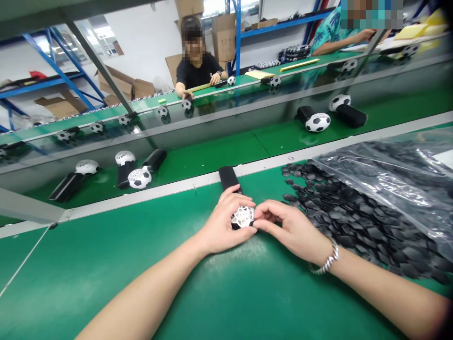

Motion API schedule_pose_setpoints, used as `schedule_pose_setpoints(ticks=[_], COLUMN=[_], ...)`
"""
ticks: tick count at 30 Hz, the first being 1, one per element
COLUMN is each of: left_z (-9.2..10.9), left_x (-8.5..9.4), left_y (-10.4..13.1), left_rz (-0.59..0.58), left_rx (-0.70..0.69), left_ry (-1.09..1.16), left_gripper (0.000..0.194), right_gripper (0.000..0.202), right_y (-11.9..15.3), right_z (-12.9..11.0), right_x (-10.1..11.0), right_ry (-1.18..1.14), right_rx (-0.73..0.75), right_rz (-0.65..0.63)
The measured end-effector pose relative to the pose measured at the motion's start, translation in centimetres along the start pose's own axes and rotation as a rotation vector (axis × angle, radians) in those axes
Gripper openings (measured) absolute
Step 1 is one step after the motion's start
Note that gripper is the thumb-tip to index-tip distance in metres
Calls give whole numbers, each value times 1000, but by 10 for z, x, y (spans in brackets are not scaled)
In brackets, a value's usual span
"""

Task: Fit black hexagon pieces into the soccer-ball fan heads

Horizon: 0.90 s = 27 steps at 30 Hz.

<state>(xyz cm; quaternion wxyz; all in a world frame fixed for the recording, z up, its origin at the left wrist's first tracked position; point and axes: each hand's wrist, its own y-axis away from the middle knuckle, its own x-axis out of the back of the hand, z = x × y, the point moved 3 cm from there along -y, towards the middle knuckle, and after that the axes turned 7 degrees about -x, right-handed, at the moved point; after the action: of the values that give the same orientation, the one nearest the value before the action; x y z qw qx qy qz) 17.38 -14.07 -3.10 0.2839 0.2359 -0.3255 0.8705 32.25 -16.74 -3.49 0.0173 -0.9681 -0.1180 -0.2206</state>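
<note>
A white soccer-ball-shaped piece (242,216) with open lattice gaps lies on the green bench in front of me. Its black handle (229,179) points away, towards the conveyor. My left hand (226,219) curls around the ball's left side, fingers over the far edge and thumb along the near edge. At the ball's right edge, my right hand (279,222) has thumb and forefinger pinched together. A black patch shows beside those fingertips; whatever is between them is too small to make out. To the right lies a heap of loose black pentagon pieces (339,203).
A clear plastic bag (396,165) of black pieces rests over the heap. Beyond a metal rail (170,189), several soccer-ball pieces with black handles (139,178) lie on the green conveyor (219,156). Across it, one person (200,71) handles a ball; another (329,38) sits farther right.
</note>
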Motion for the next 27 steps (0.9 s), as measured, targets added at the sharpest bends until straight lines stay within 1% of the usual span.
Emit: schedule_pose_setpoints(ticks=[4,7,10,13,16,18,20,27], left_z=[-2,-4,-5,-6,-5,-4,-3,-2], left_x=[2,5,8,8,8,8,7,3], left_y=[1,-1,-3,-5,-6,-7,-7,-5], left_rz=[-2,-20,-69,-112,-106,-95,-82,-64], left_rx=[-12,-33,-67,-75,-71,-69,-71,-40], left_ry=[13,42,73,86,86,84,81,69], left_gripper=[42,45,45,43,44,43,40,38], right_gripper=[7,8,8,11,12,11,9,7], right_y=[6,7,6,4,3,2,1,-2], right_z=[-3,-8,-12,-12,-11,-10,-8,-2], right_x=[0,8,16,15,9,7,6,6], right_ry=[60,133,234,297,307,279,231,117], right_rx=[11,126,246,353,423,416,378,253], right_rz=[1,-13,-28,-98,-91,-45,-17,8])
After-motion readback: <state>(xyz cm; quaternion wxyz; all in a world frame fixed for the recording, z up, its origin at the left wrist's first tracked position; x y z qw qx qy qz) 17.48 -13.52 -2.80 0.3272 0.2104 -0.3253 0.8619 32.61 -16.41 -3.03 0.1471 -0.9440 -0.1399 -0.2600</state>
